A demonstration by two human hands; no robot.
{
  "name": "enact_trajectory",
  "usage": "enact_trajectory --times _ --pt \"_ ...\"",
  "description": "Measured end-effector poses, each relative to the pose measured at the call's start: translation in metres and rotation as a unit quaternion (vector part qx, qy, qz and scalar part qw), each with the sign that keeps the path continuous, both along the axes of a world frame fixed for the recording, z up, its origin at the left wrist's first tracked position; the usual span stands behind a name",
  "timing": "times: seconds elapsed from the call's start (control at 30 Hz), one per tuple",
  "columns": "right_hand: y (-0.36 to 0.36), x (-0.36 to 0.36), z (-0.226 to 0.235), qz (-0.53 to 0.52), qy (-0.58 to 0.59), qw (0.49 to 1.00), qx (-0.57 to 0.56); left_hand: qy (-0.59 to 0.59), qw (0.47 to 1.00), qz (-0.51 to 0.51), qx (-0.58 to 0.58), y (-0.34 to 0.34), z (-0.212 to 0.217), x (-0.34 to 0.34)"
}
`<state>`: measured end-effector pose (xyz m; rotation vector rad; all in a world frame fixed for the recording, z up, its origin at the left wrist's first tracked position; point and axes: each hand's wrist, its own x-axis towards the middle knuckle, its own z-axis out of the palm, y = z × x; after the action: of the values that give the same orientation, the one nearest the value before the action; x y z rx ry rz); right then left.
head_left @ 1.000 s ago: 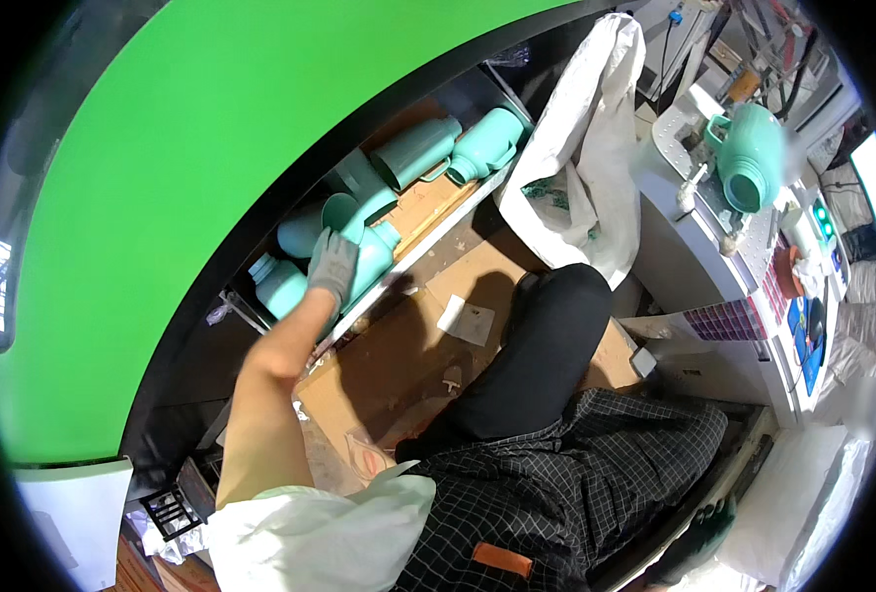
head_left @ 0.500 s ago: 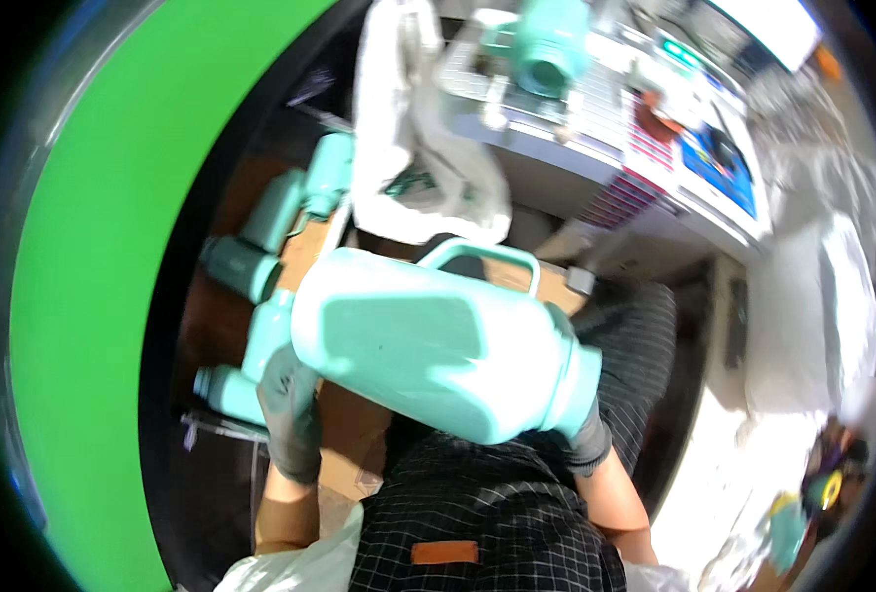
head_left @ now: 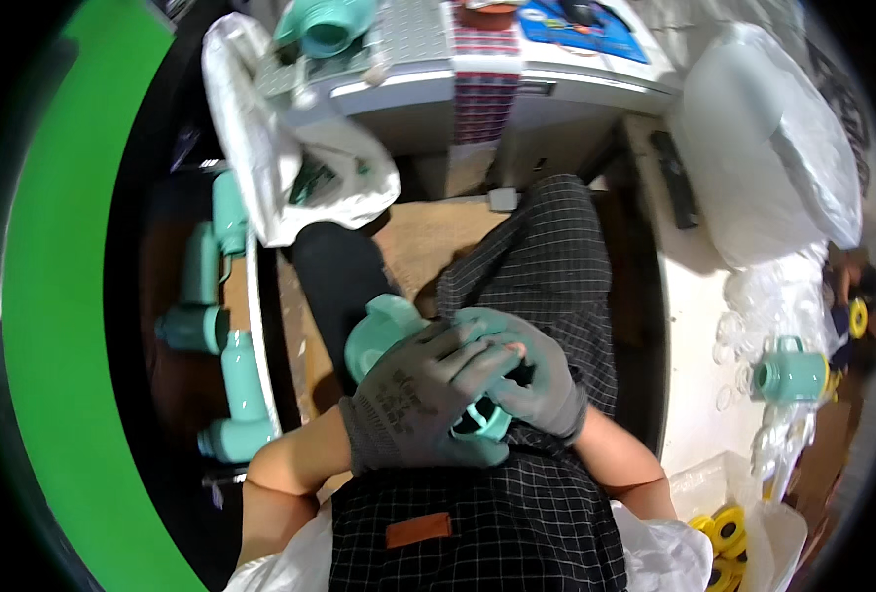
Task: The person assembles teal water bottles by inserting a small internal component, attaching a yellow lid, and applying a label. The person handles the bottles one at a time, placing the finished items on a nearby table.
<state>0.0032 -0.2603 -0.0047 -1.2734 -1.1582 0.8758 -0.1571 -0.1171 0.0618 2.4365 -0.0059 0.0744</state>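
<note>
A mint-green jug [head_left: 367, 343] with a loop handle lies in my lap, its open neck [head_left: 484, 418] toward me. My left hand [head_left: 423, 400], in a grey glove, wraps over the jug, thumb below the neck. Right above the mouth, my gloved right hand [head_left: 532, 375] is closed, its fingers curled against the left fingers. A bare fingertip shows through that glove. What the right fingers pinch, if anything, is hidden. Much of the jug's body is covered by the hands.
Several mint-green bottles [head_left: 246, 380] lie in a bin at left. A white bag [head_left: 354, 202] hangs beside the desk [head_left: 399, 94], where another jug [head_left: 328, 30] lies. On the right-hand white surface [head_left: 694, 335] are clear rings, a small mug [head_left: 791, 377] and yellow-and-black discs [head_left: 727, 531].
The jug has come down into my lap and turned, its neck now toward me. My left hand has moved from beside the bin onto the jug. The view has shifted right.
</note>
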Motion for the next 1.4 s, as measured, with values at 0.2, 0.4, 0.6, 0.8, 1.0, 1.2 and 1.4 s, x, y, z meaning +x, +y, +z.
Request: enact_trajectory --times 0.2,0.4,0.6,0.8,1.0,1.2,1.4 --pt "-0.04 0.004 0.022 -0.083 -0.27 0.956 0.075 -0.054 0.996 0.061 0.017 -0.011 -0.013 0.026" --pt "-0.015 0.024 0.043 0.228 -0.389 0.876 -0.173 -0.011 1.0 -0.004 0.017 -0.007 -0.02 0.05" --pt "-0.019 0.024 0.026 0.158 -0.486 0.857 0.062 -0.017 0.999 -0.008 0.037 0.001 -0.03 0.033" --pt "0.029 -0.002 0.02 -0.039 -0.356 0.886 0.295 -0.137 0.983 0.106 -0.056 0.042 -0.01 -0.029" --pt "0.039 -0.002 0.031 0.087 -0.391 0.893 0.207 -0.128 0.978 0.165 -0.023 0.04 -0.008 -0.03" --pt "0.029 0.045 0.034 -0.29 -0.253 0.911 0.149 -0.107 0.977 0.13 -0.132 0.04 -0.022 -0.049" --pt "0.162 0.014 0.0 -0.2 -0.235 0.935 0.177 -0.089 0.985 0.111 -0.1 0.043 -0.012 -0.045"
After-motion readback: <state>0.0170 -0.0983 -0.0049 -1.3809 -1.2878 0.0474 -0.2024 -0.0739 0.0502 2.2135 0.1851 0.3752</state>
